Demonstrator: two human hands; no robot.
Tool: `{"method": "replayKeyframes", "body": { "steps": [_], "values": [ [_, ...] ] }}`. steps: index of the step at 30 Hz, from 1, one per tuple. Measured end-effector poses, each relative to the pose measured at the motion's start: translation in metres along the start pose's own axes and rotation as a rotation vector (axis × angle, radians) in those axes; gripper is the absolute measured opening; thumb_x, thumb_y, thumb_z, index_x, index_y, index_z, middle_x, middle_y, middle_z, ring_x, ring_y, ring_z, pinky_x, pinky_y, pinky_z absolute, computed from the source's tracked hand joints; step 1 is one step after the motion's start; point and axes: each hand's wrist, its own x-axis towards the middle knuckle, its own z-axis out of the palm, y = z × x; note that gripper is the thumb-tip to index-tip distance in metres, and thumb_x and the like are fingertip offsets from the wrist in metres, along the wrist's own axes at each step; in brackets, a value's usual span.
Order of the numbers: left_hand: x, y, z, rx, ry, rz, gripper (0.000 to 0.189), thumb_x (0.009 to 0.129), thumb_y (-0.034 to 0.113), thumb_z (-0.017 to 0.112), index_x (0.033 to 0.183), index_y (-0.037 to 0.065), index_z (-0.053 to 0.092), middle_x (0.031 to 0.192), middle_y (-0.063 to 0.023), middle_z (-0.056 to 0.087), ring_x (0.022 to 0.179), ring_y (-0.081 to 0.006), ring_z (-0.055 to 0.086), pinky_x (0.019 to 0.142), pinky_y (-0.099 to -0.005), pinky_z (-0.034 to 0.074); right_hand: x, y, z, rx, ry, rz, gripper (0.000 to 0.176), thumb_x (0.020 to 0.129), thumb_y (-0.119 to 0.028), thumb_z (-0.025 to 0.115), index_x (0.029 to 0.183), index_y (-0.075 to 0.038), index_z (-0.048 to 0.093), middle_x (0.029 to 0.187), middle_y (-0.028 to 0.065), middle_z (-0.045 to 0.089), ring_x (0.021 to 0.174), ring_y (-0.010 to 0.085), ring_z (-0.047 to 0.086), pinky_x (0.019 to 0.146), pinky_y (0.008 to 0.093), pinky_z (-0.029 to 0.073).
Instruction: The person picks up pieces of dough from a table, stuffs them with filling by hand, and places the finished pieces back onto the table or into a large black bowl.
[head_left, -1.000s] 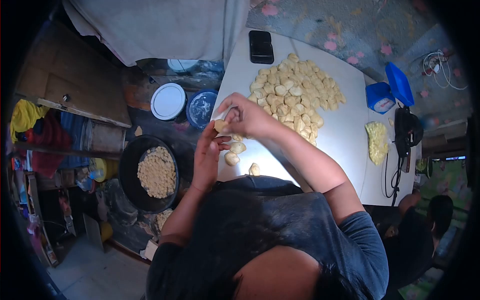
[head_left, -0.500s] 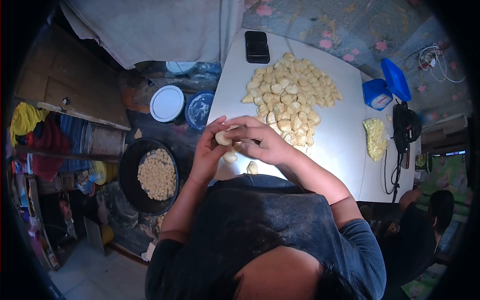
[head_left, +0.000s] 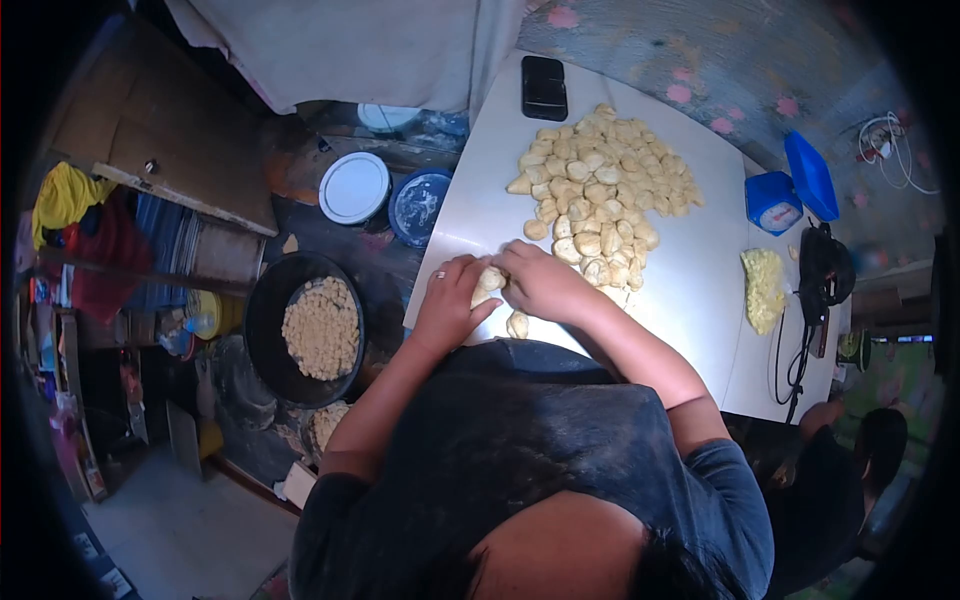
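Observation:
Low over the near left part of the white table, my left hand curls round a pale dough piece, its thumb along the near side. My right hand is bent down just to the right, with its fingertips close to that piece; what they pinch is hidden. Another dough piece lies on the table between my hands and my shirt. Beyond my right hand spreads a big pile of filled, rounded dough pieces.
A black basin of crumbly pale lumps stands on the left, near a white-lidded bucket and a blue lid. A black phone-like case, blue scale and yellow bag are on the table. Another person sits at right.
My hands have come down from holding a dough piece in the air to the table surface, slightly spread. The whole view has shifted a little to the right.

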Motion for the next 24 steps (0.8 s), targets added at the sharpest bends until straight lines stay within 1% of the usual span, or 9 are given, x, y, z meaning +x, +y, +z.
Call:
{"method": "replayKeyframes", "body": {
  "steps": [3,7,9,11,13,17,19,21,24],
  "values": [
    [-0.001,-0.007,0.002,0.036,-0.002,0.073,0.037,0.075,0.024,0.069,0.106,0.006,0.059,0.099,-0.0123,0.055,0.094,-0.0319,0.054,0.083,-0.0419,0.043,-0.029,-0.01,0.001,-0.096,0.017,-0.055,0.05,0.075,-0.02,0.065,0.121,-0.006,0.051,0.112,0.0148,0.05,0.106,0.031,0.053,0.088,0.0404,0.045],
    [0.001,-0.01,0.0,-0.23,-0.061,-0.124,0.03,0.078,0.017,0.064,0.106,0.007,0.059,0.095,-0.0104,0.058,0.092,-0.0261,0.057,0.08,-0.0381,0.044,-0.033,-0.008,0.013,-0.083,0.056,-0.001,0.059,0.07,-0.019,0.07,0.123,-0.007,0.046,0.113,0.0141,0.049,0.103,0.0315,0.053,0.084,0.0399,0.047],
    [0.002,-0.005,-0.004,-0.398,0.02,-0.204,0.033,0.078,0.013,0.063,0.109,0.006,0.058,0.094,-0.01,0.058,0.091,-0.0242,0.057,0.077,-0.0368,0.046,-0.025,0.004,0.016,0.142,0.141,-0.003,0.039,0.073,-0.016,0.068,0.108,-0.005,0.053,0.105,0.0125,0.055,0.096,0.0313,0.058,0.081,0.0381,0.048],
    [0.003,0.007,-0.014,-1.556,0.152,-0.636,0.041,0.082,0.015,0.057,0.121,0.007,0.054,0.099,-0.0078,0.059,0.093,-0.0207,0.057,0.077,-0.0349,0.047,-0.017,0.017,0.026,0.484,0.284,-0.025,0.03,0.076,-0.012,0.065,0.103,-0.004,0.055,0.101,0.0131,0.059,0.091,0.0262,0.06,0.079,0.0336,0.048],
    [-0.011,-0.004,-0.012,-1.738,0.115,-0.583,0.047,0.086,0.023,0.05,0.131,0.008,0.046,0.108,-0.0092,0.059,0.101,-0.0234,0.056,0.087,-0.0393,0.046,-0.02,-0.02,0.005,0.649,0.264,0.037,0.027,0.079,-0.01,0.066,0.103,-0.003,0.056,0.1,0.0133,0.061,0.089,0.0221,0.06,0.078,0.0308,0.047],
    [-0.014,0.047,-0.035,-2.223,0.012,-0.57,0.052,0.094,0.041,0.037,0.134,0.008,0.041,0.124,-0.0128,0.052,0.116,-0.0285,0.05,0.102,-0.0459,0.037,-0.013,-0.061,0.005,0.356,0.448,-0.255,0.031,0.082,-0.019,0.066,0.109,-0.005,0.058,0.1,0.0115,0.061,0.091,0.0297,0.057,0.08,0.0374,0.046],
    [-0.025,0.038,-0.034,-2.237,0.075,-0.555,0.053,0.096,0.046,0.034,0.132,0.009,0.042,0.125,-0.0121,0.052,0.114,-0.0285,0.051,0.099,-0.0462,0.039,-0.003,-0.064,0.008,-0.292,0.531,-0.454,0.028,0.085,-0.025,0.061,0.107,-0.007,0.059,0.102,0.009,0.062,0.102,0.0344,0.052,0.088,0.0451,0.04],
    [-0.035,0.021,-0.033,-2.354,0.068,-0.393,0.052,0.096,0.048,0.032,0.128,0.01,0.046,0.123,-0.0117,0.053,0.113,-0.0282,0.051,0.095,-0.0449,0.042,-0.001,-0.067,0.019,-0.248,0.392,-0.42,0.027,0.09,-0.027,0.056,0.109,-0.009,0.061,0.118,0.0145,0.055,0.116,0.037,0.043,0.097,0.0496,0.032],
    [-0.065,-0.014,-0.04,-2.4,0.208,-0.413,0.053,0.094,0.052,0.035,0.12,0.009,0.051,0.118,-0.0136,0.055,0.103,-0.0269,0.056,0.082,-0.0387,0.048,-0.002,-0.073,0.025,0.314,0.204,-0.409,0.045,0.093,-0.031,0.051,0.131,-0.006,0.046,0.143,0.0229,0.022,0.125,0.0354,0.036,0.103,0.0449,0.034]
  ]
}}
